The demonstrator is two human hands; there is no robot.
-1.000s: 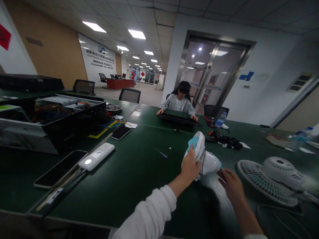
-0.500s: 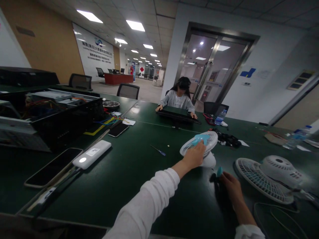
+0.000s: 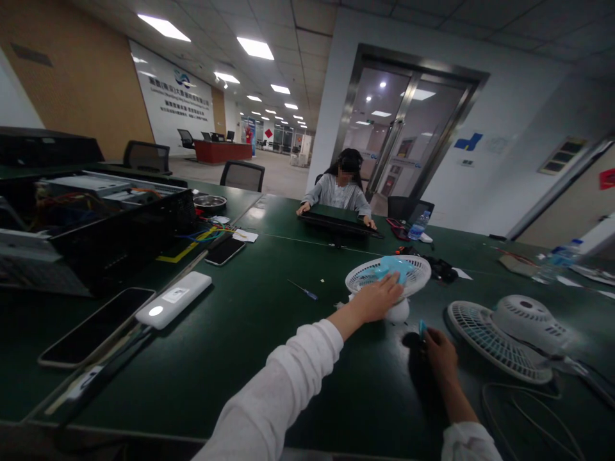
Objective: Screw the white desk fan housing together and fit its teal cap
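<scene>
- Fan head [image 3: 411, 287]: eleven o'clock from my right hand [image 3: 442, 354]; my left hand [image 3: 377, 301] is nearer.
- Left fingers [image 3: 393, 287]: laid on its blue blades [image 3: 394, 266]; I can't tell whether they grip.
- Right fingers [image 3: 430, 339]: pinching a small blue piece [image 3: 423, 328].

White left sleeve [image 3: 283, 378], wrinkled, bunched toward wrist; right sleeve [image 3: 468, 440] white, ending mid-forearm.

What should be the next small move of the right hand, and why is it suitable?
Perhaps lay the small light-blue piece on the dark green tabletop: the right hand pinches it, while only the left hand touches the light-blue blades in the round white fan grille.
</scene>
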